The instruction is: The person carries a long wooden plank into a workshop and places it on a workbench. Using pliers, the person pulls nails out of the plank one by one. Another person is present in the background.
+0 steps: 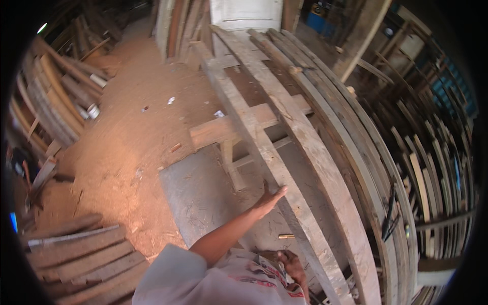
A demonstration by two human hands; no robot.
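Across a trestle (213, 133), leftmost beam (273, 161), left edge touching left grip (268, 202)

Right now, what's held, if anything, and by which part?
Left hand touches the nearest long grey wooden beam at its left edge, not visibly gripping; cannot tell for the right hand.

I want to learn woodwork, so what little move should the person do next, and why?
Maybe bring the right hand over to the nearest long beam. The left hand is spread against that beam's edge, while the right hand is down by the shirt, so a second hand there could probably make the hold steadier.
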